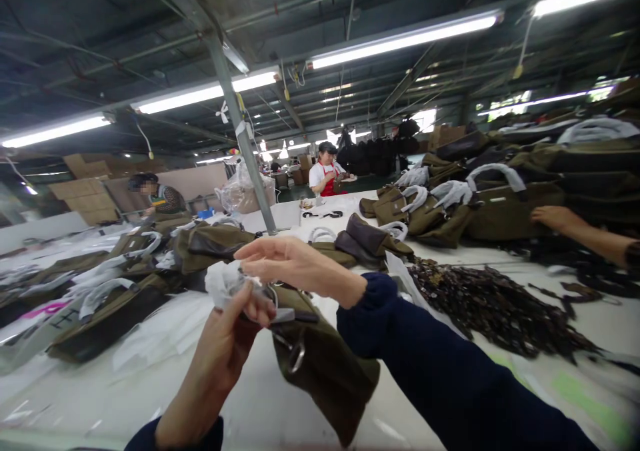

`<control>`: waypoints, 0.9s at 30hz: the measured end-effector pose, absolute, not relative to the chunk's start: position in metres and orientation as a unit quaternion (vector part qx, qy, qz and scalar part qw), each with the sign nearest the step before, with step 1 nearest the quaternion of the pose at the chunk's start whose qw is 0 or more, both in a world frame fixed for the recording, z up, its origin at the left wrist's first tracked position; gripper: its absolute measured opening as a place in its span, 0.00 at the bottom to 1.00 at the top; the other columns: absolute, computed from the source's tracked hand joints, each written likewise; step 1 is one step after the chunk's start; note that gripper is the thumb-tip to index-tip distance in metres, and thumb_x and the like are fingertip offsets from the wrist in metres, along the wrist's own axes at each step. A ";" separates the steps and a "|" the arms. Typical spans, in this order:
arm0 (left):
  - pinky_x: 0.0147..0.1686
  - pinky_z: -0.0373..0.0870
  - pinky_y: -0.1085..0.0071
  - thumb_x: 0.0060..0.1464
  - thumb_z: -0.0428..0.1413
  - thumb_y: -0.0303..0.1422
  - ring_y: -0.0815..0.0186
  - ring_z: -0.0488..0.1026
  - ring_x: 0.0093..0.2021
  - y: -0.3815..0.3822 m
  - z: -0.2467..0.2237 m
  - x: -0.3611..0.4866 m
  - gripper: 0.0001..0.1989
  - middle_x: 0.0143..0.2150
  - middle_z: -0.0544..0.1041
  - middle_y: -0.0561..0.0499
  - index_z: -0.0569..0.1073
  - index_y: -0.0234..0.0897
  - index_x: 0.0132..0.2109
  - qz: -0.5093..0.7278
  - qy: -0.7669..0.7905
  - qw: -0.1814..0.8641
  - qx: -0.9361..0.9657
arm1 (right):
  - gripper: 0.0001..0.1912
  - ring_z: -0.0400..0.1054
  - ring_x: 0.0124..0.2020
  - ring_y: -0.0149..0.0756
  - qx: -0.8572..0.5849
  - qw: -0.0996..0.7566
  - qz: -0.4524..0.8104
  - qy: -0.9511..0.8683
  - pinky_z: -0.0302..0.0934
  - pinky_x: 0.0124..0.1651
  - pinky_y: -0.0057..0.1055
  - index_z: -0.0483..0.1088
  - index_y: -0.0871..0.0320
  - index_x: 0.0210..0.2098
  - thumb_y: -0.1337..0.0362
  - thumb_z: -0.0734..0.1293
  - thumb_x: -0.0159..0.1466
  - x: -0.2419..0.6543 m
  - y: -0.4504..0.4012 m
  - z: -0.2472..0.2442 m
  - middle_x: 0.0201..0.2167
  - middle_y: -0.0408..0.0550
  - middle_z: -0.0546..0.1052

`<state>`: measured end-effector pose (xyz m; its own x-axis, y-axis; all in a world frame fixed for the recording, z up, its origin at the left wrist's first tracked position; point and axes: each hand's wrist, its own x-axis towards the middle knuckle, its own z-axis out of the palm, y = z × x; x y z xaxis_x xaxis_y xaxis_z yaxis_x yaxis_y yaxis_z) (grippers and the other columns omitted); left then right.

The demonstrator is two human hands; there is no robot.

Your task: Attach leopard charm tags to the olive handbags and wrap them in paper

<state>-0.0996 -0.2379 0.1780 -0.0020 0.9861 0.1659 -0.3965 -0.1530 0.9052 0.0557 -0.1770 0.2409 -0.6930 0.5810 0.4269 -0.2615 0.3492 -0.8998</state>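
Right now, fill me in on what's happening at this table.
A person's left hand holds white wrapping by an olive bag at the white table; the right hand is close over the wrapping, contact unclear. More olive bags lie on both sides. At right are a heap of dark straps and another person's hand.

Olive-green fabric bag [333, 381] with dark trim, slanted over the white surface [260, 391]; crumpled white wrapping [220, 284], bunched, near the bag's upper end.
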 end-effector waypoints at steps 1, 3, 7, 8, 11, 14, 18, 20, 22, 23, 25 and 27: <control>0.34 0.69 0.71 0.58 0.60 0.40 0.68 0.68 0.27 -0.236 0.179 -0.103 0.21 0.18 0.67 0.55 0.66 0.36 0.21 0.629 0.314 0.574 0.421 | 0.13 0.70 0.38 0.30 -0.115 0.396 0.517 -0.750 0.63 0.42 0.27 0.72 0.61 0.49 0.64 0.67 0.66 0.065 -0.179 0.243 0.38 0.46 0.77; 0.29 0.67 0.73 0.59 0.60 0.40 0.70 0.62 0.23 -0.228 0.170 -0.113 0.23 0.17 0.62 0.57 0.63 0.37 0.20 0.626 0.281 0.614 0.391 | 0.15 0.70 0.43 0.33 -0.148 0.427 0.460 -0.764 0.63 0.45 0.29 0.72 0.60 0.50 0.61 0.66 0.66 0.086 -0.181 0.236 0.43 0.47 0.77; 0.31 0.68 0.74 0.57 0.61 0.42 0.71 0.64 0.25 -0.201 0.098 -0.140 0.22 0.19 0.61 0.58 0.61 0.38 0.23 0.574 0.303 0.686 0.329 | 0.13 0.71 0.39 0.34 -0.294 0.414 0.372 -0.778 0.63 0.41 0.30 0.73 0.59 0.48 0.60 0.65 0.67 0.126 -0.177 0.179 0.41 0.48 0.78; 0.32 0.69 0.74 0.55 0.61 0.44 0.71 0.66 0.26 -0.194 0.073 -0.148 0.21 0.20 0.61 0.58 0.62 0.38 0.24 0.544 0.350 0.686 0.333 | 0.13 0.71 0.38 0.35 -0.340 0.395 0.334 -0.786 0.62 0.41 0.30 0.73 0.59 0.48 0.61 0.65 0.67 0.133 -0.176 0.158 0.40 0.48 0.79; 0.36 0.72 0.70 0.49 0.64 0.47 0.66 0.73 0.30 -0.180 0.007 -0.169 0.20 0.24 0.71 0.53 0.67 0.38 0.28 0.445 0.477 0.672 0.352 | 0.12 0.71 0.43 0.39 -0.433 0.301 0.252 -0.811 0.62 0.47 0.34 0.74 0.58 0.47 0.64 0.65 0.66 0.144 -0.177 0.091 0.42 0.50 0.79; 0.39 0.74 0.67 0.48 0.65 0.47 0.62 0.77 0.34 -0.172 -0.017 -0.189 0.20 0.32 0.78 0.46 0.70 0.36 0.32 0.378 0.524 0.661 0.382 | 0.16 0.68 0.49 0.46 -0.443 0.227 0.232 -0.836 0.60 0.52 0.40 0.74 0.57 0.49 0.61 0.70 0.62 0.144 -0.186 0.040 0.46 0.53 0.77; 0.33 0.73 0.65 0.47 0.64 0.50 0.57 0.77 0.33 -0.155 0.004 -0.207 0.22 0.32 0.79 0.43 0.74 0.32 0.35 0.279 0.566 0.609 0.480 | 0.18 0.66 0.51 0.48 -0.473 0.180 0.204 -0.838 0.61 0.54 0.42 0.73 0.54 0.51 0.56 0.69 0.63 0.138 -0.203 0.017 0.50 0.53 0.74; 0.31 0.72 0.66 0.48 0.62 0.50 0.57 0.76 0.33 -0.137 0.018 -0.206 0.22 0.32 0.79 0.44 0.74 0.32 0.34 0.250 0.576 0.565 0.535 | 0.19 0.65 0.51 0.48 -0.486 0.175 0.216 -0.829 0.61 0.55 0.42 0.72 0.55 0.52 0.57 0.69 0.63 0.132 -0.215 0.020 0.50 0.54 0.72; 0.31 0.70 0.67 0.51 0.60 0.47 0.59 0.75 0.32 -0.113 0.026 -0.195 0.18 0.32 0.78 0.47 0.74 0.34 0.34 0.233 0.581 0.516 0.585 | 0.21 0.66 0.51 0.49 -0.490 0.163 0.236 -0.823 0.62 0.55 0.43 0.72 0.56 0.53 0.57 0.69 0.62 0.124 -0.230 0.026 0.50 0.55 0.71; 0.32 0.69 0.66 0.51 0.60 0.45 0.60 0.74 0.31 -0.100 0.028 -0.186 0.16 0.30 0.78 0.48 0.73 0.35 0.33 0.224 0.583 0.491 0.608 | 0.21 0.66 0.51 0.49 -0.487 0.159 0.255 -0.820 0.63 0.54 0.43 0.71 0.56 0.53 0.57 0.70 0.62 0.119 -0.238 0.028 0.51 0.55 0.71; 0.37 0.69 0.65 0.50 0.61 0.39 0.60 0.73 0.33 -0.076 0.028 -0.165 0.11 0.29 0.76 0.49 0.72 0.36 0.30 0.210 0.583 0.438 0.651 | 0.22 0.67 0.51 0.49 -0.472 0.158 0.300 -0.814 0.64 0.53 0.42 0.71 0.54 0.54 0.56 0.70 0.62 0.109 -0.253 0.031 0.53 0.55 0.70; 0.46 0.66 0.62 0.48 0.62 0.34 0.58 0.73 0.40 -0.062 0.028 -0.140 0.08 0.35 0.77 0.47 0.72 0.36 0.32 0.210 0.581 0.383 0.687 | 0.21 0.68 0.51 0.48 -0.464 0.166 0.337 -0.803 0.64 0.53 0.40 0.70 0.53 0.55 0.58 0.69 0.62 0.102 -0.261 0.030 0.54 0.54 0.69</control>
<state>-0.1405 -0.0617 0.0279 0.2371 0.9587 -0.1570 0.6370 -0.0315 0.7702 0.1017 -0.2614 0.0304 -0.5147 0.8561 -0.0464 0.6330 0.3430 -0.6941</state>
